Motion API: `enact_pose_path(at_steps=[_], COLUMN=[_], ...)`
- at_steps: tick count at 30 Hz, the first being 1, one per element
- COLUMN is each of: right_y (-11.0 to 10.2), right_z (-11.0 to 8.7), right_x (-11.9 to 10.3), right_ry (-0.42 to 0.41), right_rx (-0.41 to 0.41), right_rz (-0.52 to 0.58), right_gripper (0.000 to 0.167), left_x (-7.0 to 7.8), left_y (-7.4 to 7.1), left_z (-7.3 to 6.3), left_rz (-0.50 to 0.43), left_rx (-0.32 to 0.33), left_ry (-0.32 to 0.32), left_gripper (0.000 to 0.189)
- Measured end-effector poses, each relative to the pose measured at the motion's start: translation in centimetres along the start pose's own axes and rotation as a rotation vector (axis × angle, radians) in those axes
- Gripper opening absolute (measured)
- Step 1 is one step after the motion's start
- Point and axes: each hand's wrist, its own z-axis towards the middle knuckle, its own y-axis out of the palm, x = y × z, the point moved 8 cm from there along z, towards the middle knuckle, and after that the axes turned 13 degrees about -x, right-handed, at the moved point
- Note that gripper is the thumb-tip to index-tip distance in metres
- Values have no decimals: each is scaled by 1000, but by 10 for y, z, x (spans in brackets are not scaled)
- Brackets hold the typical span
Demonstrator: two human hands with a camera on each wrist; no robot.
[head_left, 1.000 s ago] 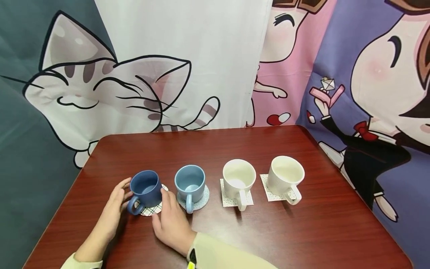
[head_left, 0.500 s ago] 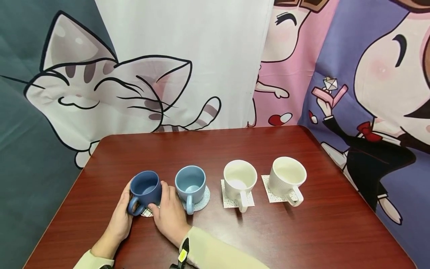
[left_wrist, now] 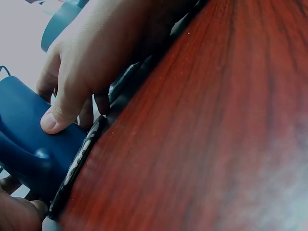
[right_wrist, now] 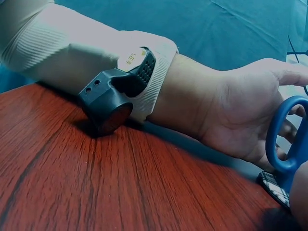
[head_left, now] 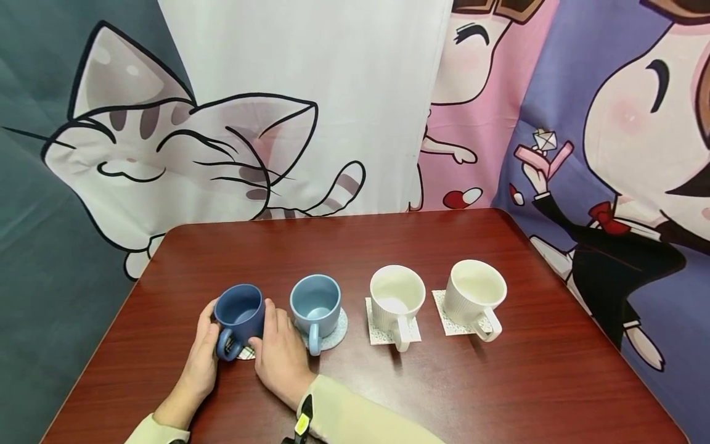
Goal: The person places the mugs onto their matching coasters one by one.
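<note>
A dark blue mug point(head_left: 252, 324) stands at the left of the row, on a checked coaster point(head_left: 247, 353). My left hand point(head_left: 201, 357) holds the mug's left side, its fingers reaching round behind the handle point(right_wrist: 274, 134) in the right wrist view. On the other side my right hand point(head_left: 284, 357) grips the mug; its thumb point(left_wrist: 52, 120) presses the wall in the left wrist view, and its fingertips come down at the coaster's edge. The fingers' far ends are hidden behind the mug. The handle points toward me.
Close to my right hand stands a light blue mug point(head_left: 327, 311) on a round pale blue coaster point(head_left: 336, 334). Two white mugs, one nearer point(head_left: 385, 314) and one at the far right point(head_left: 463, 302), stand on square patterned coasters. Printed curtains point(head_left: 333, 74) hang behind the brown table point(head_left: 499, 382).
Both hands have closed in on the dark blue mug, and the right thumb has moved up against it. Its handle has turned slightly to the right, and less of the checked coaster shows.
</note>
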Motion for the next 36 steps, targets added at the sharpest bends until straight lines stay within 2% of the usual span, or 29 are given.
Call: enact_pose_path(at_steps=[10,20,26,31,34,36], right_y=[2,5,-1,-17,-31,-44], right_z=[0,0,-15,-28,-31,-33], right_x=[1,3,1,-7,-11,-15], right_ry=[-14,-20,-69,-135,-168,-206], right_rx=[1,-33,-77,-106,-158,-204], right_rz=[-51,7,46,51,48,47], right_gripper=[76,79,87,86,78,69], left_x=[-10,-11,-14,-8,2,13], left_y=[-4,-6,-3,-4,-5,-4], left_z=[-4,-3,-2,4,10,15], left_rz=[24,56,51,137,271,413], left_rx=[65,71,84,82,65,45], left_ry=[-92,-91,-92,-112,-123,-139], left_gripper=[50,57,60,70,76,78])
